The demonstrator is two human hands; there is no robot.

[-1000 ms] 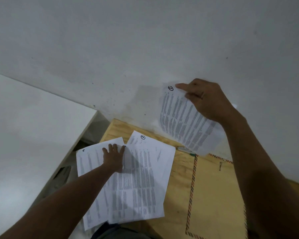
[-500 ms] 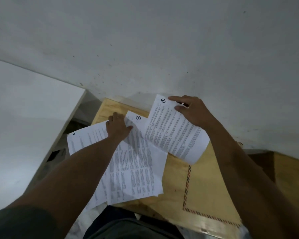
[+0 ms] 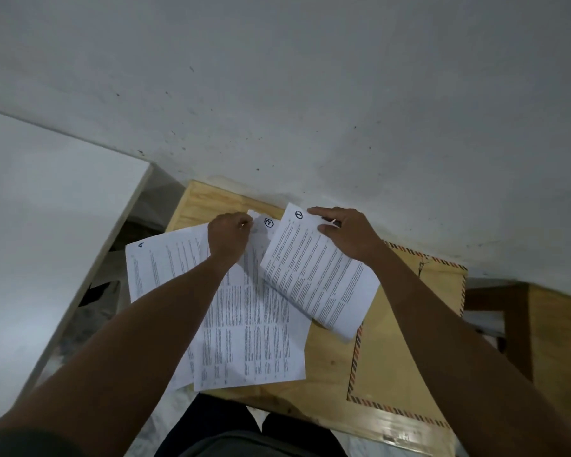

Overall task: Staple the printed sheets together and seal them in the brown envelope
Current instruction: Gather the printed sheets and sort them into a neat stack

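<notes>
My right hand holds the printed sheet marked 1 by its top edge, tilted over the other pages. My left hand pinches the top corner of the sheet marked 2, which lies on the small wooden table. A sheet marked 4 sticks out to the left under my forearm and overhangs the table edge. The brown envelope, with a striped border and a string clasp, lies flat on the right part of the table, partly under sheet 1. No stapler shows.
A grey wall rises right behind the table. A white panel stands to the left, with a dark gap and floor clutter between it and the table. A second wooden piece stands at the right. My dark-trousered legs are below the table's front edge.
My right hand has brought sheet 1 down from the wall to over the pile. My left hand has slid up from the middle of the pages to the top corner of sheet 2.
</notes>
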